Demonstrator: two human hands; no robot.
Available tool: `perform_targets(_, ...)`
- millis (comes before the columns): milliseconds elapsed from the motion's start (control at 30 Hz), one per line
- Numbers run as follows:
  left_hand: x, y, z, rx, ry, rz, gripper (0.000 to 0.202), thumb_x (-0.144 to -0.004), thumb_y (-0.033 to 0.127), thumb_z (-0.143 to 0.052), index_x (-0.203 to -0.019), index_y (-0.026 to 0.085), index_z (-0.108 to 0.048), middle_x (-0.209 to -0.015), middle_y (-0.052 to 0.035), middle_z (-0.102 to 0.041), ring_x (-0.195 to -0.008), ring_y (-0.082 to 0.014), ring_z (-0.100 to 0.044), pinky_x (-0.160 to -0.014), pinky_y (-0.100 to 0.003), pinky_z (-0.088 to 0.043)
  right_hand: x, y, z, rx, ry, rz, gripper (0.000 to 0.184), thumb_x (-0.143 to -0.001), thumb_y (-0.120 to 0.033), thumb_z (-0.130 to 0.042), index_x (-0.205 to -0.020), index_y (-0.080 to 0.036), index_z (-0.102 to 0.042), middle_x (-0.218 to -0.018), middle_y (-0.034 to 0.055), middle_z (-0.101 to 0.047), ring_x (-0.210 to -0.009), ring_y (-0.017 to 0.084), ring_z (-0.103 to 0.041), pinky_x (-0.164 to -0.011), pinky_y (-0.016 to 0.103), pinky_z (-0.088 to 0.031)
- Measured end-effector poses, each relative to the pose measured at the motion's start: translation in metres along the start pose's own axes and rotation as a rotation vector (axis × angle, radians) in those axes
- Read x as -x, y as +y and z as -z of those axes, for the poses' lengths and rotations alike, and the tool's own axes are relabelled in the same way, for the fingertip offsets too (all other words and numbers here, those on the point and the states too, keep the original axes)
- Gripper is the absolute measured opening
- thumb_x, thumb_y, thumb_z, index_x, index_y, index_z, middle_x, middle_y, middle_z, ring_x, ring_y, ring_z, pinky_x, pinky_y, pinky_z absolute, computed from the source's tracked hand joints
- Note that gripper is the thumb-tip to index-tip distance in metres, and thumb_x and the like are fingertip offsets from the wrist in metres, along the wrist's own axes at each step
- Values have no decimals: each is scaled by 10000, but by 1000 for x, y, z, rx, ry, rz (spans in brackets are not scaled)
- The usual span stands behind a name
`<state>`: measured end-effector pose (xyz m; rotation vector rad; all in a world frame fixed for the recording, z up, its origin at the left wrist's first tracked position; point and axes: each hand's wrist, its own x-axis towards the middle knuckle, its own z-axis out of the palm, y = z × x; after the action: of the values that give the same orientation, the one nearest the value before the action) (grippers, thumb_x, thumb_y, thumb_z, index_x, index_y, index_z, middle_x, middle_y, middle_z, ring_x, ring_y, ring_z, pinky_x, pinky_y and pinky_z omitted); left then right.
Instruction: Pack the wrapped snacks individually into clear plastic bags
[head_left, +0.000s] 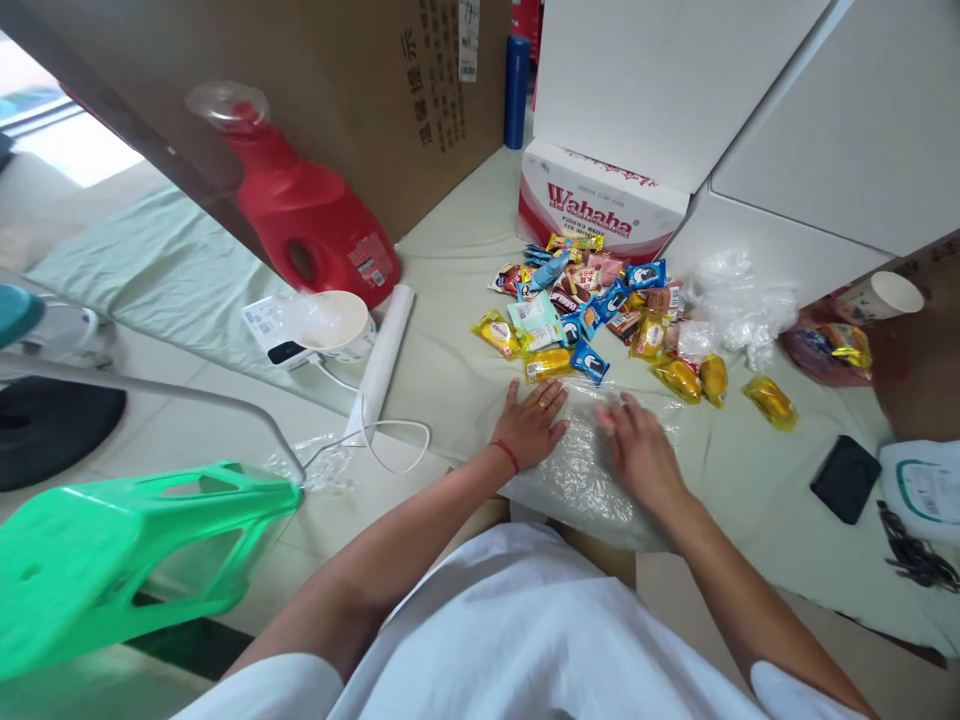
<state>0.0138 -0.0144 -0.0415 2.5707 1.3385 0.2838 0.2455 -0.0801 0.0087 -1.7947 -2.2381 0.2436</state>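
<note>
A clear, crinkled plastic bag [583,475] lies flat at the table's front edge. My left hand [529,424] presses on its left part, palm down, with the fingers spread and nothing held. Over the bag's right part is my right hand [643,455]; its fingertips are blurred, so I cannot see whether they pinch anything. Just beyond the bag lies a loose pile of small wrapped snacks [574,310], in blue, yellow and brown packs. A yellow snack pack [549,364] and a blue snack pack [590,363] are closest to my left hand.
Behind the snacks stands a Wahaba-printed carton [600,205]. Crumpled clear bags [739,305] and a paper cup [881,297] are on the right, with a black wallet-like item [845,479]. Leftward are a red jug [315,215], a paper bowl [345,325] and a green stool [135,555].
</note>
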Motion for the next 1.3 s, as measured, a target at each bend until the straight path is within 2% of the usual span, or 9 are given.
perform_targets(133, 0, 1, 1, -14, -1, -7, 584, -1086, 445, -271, -1640, 290, -366, -1716, -50, -351, -1596, -277, -310, -1296, -689, -123, 19, -13, -11, -1, -137, 89, 576, -1001, -407, -536, -1537, -198, -505, -1543, 182, -529, -1396, 365, -494, -1137, 560, -437)
perform_targets(400, -1, 1, -2, -2, -2, 9, 575, -1092, 408, -230, -1635, 286, -376, -1714, -54, -352, -1591, -263, -322, -1298, -691, -88, -3, 3, -4, -8, -212, 123, 513, -929, -334, -673, -1430, -247, -609, -1340, 145, -635, -1256, 357, -509, -1053, 520, -460)
perform_targets(600, -2, 0, -5, 2, 10, 8, 572, -1090, 407, -257, -1637, 289, -373, -1711, -62, -354, -1589, -269, -325, -1291, -708, -78, 4, 13, -12, -43, -198, 8, 423, -889, -338, -693, -1282, -184, -674, -1154, 145, -640, -1095, 331, -527, -974, 469, -472)
perform_targets(767, -2, 1, -2, 7, -9, 8, 573, -1092, 411, -253, -1632, 269, -378, -1717, -62, -334, -1592, -263, -320, -1285, -722, -86, 6, 17, 6, -90, -119, -41, 326, -906, -337, -639, -1192, -197, -708, -1059, 125, -649, -1055, 320, -547, -960, 453, -468)
perform_targets(900, -1, 2, 1, 16, -5, 7, 569, -1092, 408, -264, -1627, 262, -391, -1717, -64, -329, -1593, -257, -318, -1293, -709, -80, 4, 6, 16, -166, -58, -4, 308, -926, -335, -624, -1194, -203, -699, -1062, 121, -661, -1046, 305, -565, -979, 434, -468)
perform_targets(1000, -1, 2, 1, 11, -9, 14, 565, -1090, 415, -274, -1621, 270, -402, -1716, -58, -334, -1592, -258, -322, -1298, -699, -84, -2, -2, 10, -162, -158, 64, 339, -934, -386, -651, -1220, -211, -702, -1099, 128, -675, -1077, 309, -576, -994, 441, -469)
perform_targets(1067, -1, 2, 1, -2, -14, 17, 562, -1090, 414, -273, -1619, 280, -407, -1718, -52, -333, -1595, -263, -317, -1299, -692, -93, -14, 3, 3, -172, -223, 79, 386, -931, -443, -661, -1233, -205, -707, -1104, 127, -695, -1078, 306, -597, -988, 437, -482)
perform_targets(1133, -1, 2, 1, -15, -18, 13, 558, -1091, 410, -266, -1619, 293, -406, -1719, -47, -334, -1598, -265, -309, -1300, -686, -102, -36, 17, 0, -210, -181, 16, 410, -969, -485, -595, -1234, -193, -708, -1103, 122, -716, -1052, 289, -628, -976, 421, -499)
perform_targets(1300, -2, 2, 3, -14, -29, 10, 560, -1091, 393, -271, -1628, 287, -389, -1717, -46, -341, -1592, -279, -322, -1289, -712, -116, -122, 74, 8, -28, 153, -170, 506, -988, -406, -484, -1377, -121, -635, -1299, 214, -655, -1246, 372, -553, -1088, 537, -428)
